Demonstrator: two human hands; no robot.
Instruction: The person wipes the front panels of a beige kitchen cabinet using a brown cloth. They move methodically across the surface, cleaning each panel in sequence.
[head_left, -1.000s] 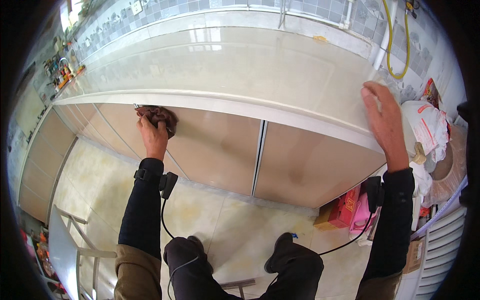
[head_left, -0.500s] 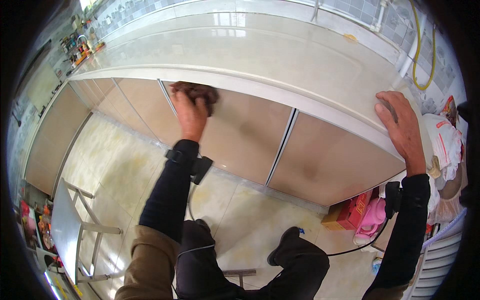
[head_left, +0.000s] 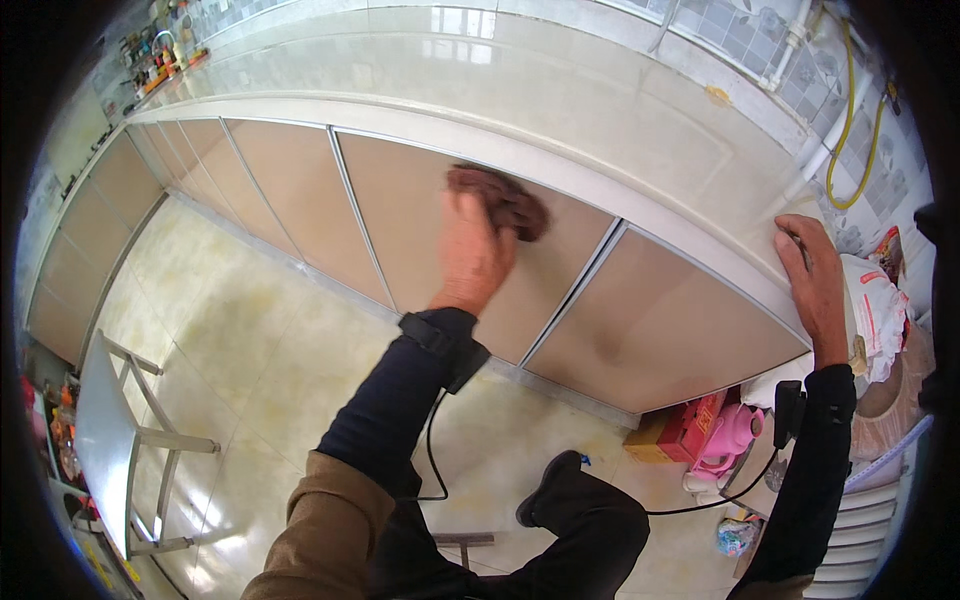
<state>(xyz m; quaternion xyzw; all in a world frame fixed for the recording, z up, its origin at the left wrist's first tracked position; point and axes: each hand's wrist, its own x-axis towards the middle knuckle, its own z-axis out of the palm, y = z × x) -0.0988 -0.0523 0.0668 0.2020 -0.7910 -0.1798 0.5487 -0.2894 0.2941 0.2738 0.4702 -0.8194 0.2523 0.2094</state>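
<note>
Clock directions read off the frame, 12 at top.

Left hand (head_left: 475,255): just above centre, toward 12, blurred. Fingers and thumb gather a bunched brown cloth (head_left: 522,207); its tightness cannot be told. Cloth lies toward 1 o'clock, against the upper part of a beige cabinet door (head_left: 400,200), near the underside of the countertop (head_left: 580,110) edge.

Right hand (head_left: 815,278): at 3 o'clock, appears to rest on the countertop's edge; fingers loosely bent and parted, nothing seen between them. Likely a brace.

Step in hand (judgement): wiping the door face, left hand doing the work. A metal divider strip (head_left: 575,290) runs at the cloth's 4 to 5 o'clock. Beyond it, the neighbouring panel (head_left: 660,300) bears a darker patch; stain or reflection, cannot tell.

Next move (judgement): calls for even pressure with the cloth kept flat and bunched under the fingers, lightening at the strip so the fabric does not snag.
</note>
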